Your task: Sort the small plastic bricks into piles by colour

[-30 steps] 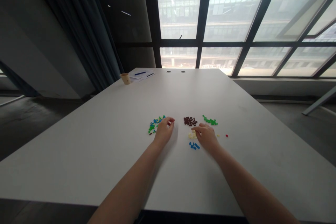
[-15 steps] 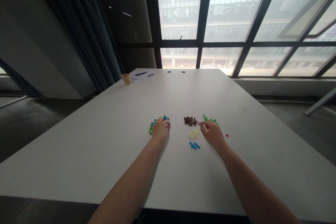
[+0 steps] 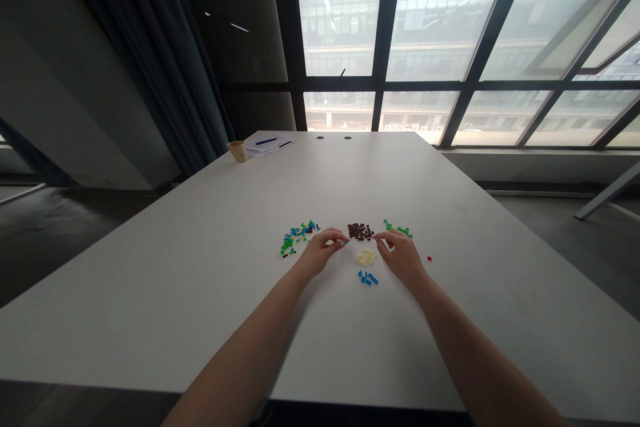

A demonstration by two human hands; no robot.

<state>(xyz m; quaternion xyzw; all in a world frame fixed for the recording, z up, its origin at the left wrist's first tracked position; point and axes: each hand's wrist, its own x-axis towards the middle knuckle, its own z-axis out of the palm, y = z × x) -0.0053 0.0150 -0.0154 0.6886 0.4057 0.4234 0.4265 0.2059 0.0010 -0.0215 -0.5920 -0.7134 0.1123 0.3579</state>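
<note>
My left hand (image 3: 320, 251) is closed in a pinch on a small blue building brick (image 3: 347, 242), just left of the dark brown brick pile (image 3: 359, 231). My right hand (image 3: 400, 254) sits at that pile's right edge with thumb and fingertips together; whatever is between them is too small to make out. In front of the brown bricks lie a cream brick pile (image 3: 366, 257) and, nearer me, several blue bricks (image 3: 369, 279). Behind my right hand are green bricks (image 3: 404, 231), partly covered by it. A mixed-colour brick pile (image 3: 296, 235) lies to the left of my left hand.
One red brick (image 3: 429, 258) lies apart on the right of the white table (image 3: 200, 307). At the far left corner stand a paper cup (image 3: 238, 152) and sheets of paper (image 3: 270, 144) with a blue pen (image 3: 266, 141). Two dark discs (image 3: 320, 138) sit near the far edge.
My left hand has moved right from the mixed pile toward the brown bricks, now with a blue brick at its fingertips. The right hand has stayed beside the brown pile.
</note>
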